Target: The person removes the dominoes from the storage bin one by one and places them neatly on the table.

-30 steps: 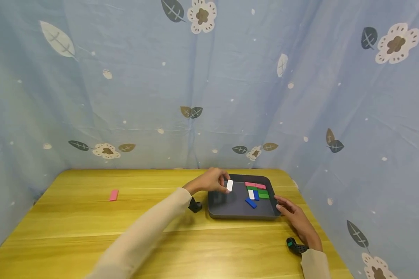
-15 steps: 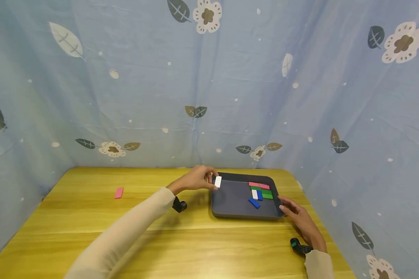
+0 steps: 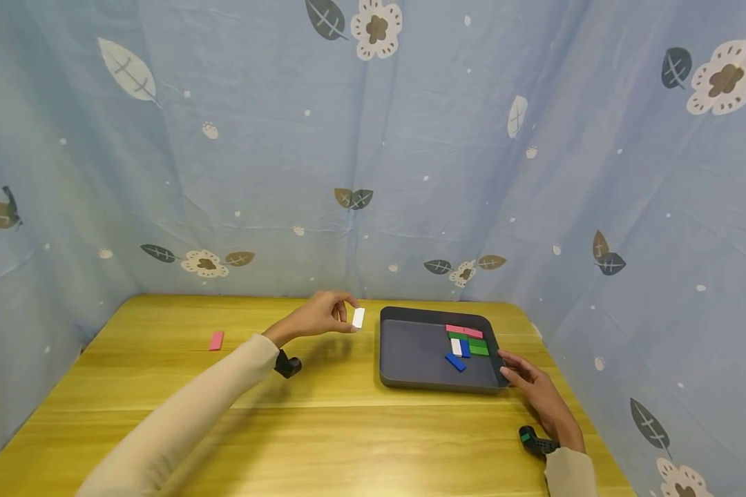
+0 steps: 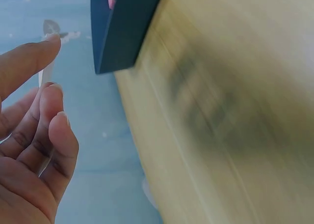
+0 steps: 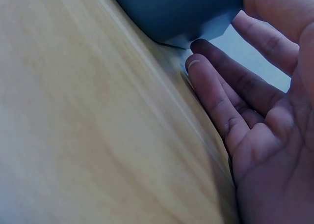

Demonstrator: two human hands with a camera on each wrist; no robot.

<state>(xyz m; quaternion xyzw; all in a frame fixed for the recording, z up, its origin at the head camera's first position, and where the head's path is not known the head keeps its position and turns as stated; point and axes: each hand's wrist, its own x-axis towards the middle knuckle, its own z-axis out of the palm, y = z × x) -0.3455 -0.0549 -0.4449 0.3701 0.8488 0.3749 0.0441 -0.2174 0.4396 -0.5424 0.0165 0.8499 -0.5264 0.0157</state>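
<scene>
Between thumb and fingers, my left hand [image 3: 319,315] pinches a small white block [image 3: 358,318], upright over the table just left of the tray. The left wrist view shows the same white block [image 4: 46,75] edge-on at the fingertips. The dark grey tray [image 3: 410,382] holds several flat blocks in its right half: pink blocks [image 3: 464,330], green blocks [image 3: 479,346], a white one [image 3: 456,347] and blue ones, with one blue block [image 3: 455,362] lying askew. My right hand [image 3: 537,391] touches the tray's right wall, thumb and fingers extended; its lower fingers lie close to the table.
A lone pink block [image 3: 216,340] lies on the wooden table [image 3: 348,442] at the left. A blue floral curtain [image 3: 286,138] hangs behind the table and along its sides. Each wrist carries a black device.
My left hand has moved left with the white block, from over the tray to beside it. My right hand stays at the tray's right wall. The head view has shifted slightly.
</scene>
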